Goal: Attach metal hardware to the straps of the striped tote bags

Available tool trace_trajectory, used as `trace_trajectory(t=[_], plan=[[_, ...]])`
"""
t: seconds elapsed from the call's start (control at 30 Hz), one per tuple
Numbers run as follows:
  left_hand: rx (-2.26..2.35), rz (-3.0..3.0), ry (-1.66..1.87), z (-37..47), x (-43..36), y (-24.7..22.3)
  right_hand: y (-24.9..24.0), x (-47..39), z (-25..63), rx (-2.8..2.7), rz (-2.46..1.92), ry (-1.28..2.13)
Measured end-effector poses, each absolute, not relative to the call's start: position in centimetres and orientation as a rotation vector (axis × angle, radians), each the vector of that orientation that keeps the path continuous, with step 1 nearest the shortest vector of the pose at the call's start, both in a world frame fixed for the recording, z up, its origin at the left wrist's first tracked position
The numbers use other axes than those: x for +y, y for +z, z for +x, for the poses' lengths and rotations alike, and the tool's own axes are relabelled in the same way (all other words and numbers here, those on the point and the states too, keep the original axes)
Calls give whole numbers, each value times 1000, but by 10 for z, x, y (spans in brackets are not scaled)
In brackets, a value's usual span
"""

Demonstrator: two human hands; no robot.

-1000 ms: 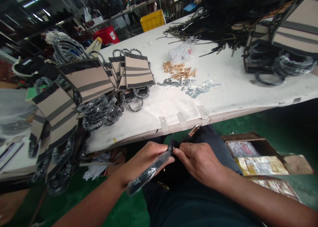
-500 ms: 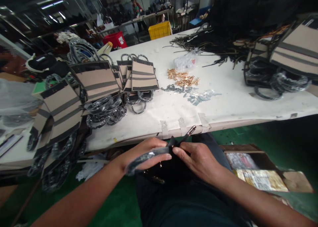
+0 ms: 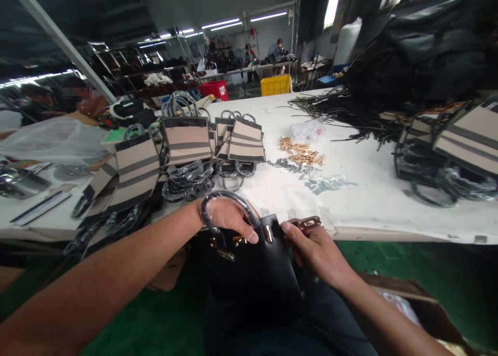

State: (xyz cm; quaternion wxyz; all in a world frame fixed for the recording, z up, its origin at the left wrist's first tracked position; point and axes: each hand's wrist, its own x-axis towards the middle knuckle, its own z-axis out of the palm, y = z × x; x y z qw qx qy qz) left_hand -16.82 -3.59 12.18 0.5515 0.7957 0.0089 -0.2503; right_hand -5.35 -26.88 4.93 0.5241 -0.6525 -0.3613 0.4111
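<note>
A black bag (image 3: pixel 257 268) with gold-coloured fittings is held over the lap, in front of the table edge. My left hand (image 3: pixel 229 218) grips its top edge, the arm passing by the plastic-wrapped round handle (image 3: pixel 206 210), thumb on the front. My right hand (image 3: pixel 311 247) is closed on the bag's right upper side, thumb and fingers pressed near a strap with a metal buckle piece (image 3: pixel 310 222). An upright gold fitting (image 3: pixel 268 233) shows between the hands. What lies behind the bag's top edge is hidden.
On the white table (image 3: pixel 272 190) lie gold-coloured clasps (image 3: pixel 301 151), flat metal pieces (image 3: pixel 329 182), a plastic bag (image 3: pixel 307 130) and black strips (image 3: pixel 350 117). Beige-and-black bags (image 3: pixel 187 140) are piled left and right. An open carton (image 3: pixel 412 299) sits low at right. People work far behind.
The view has tilted up and levelled. The black bag has turned and risen, showing its front face and the upright gold fitting. Both hands still hold it.
</note>
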Motion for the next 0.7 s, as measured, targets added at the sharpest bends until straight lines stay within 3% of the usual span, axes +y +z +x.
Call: trace_trajectory(t=[0.13, 0.37, 0.53, 0.7], plan=[[178, 1633, -577, -173, -25, 110, 48, -268, -48, -802, -1622, 919], [522, 1130, -144, -215, 3, 65, 19, -268, -20, -589, -1584, 835], [406, 1309, 25, -238, -22, 50, -1, -262, -10, -458, -1546, 820], [639, 1521, 409, -234, -61, 32, -1, -254, -15, -428, -1582, 817]])
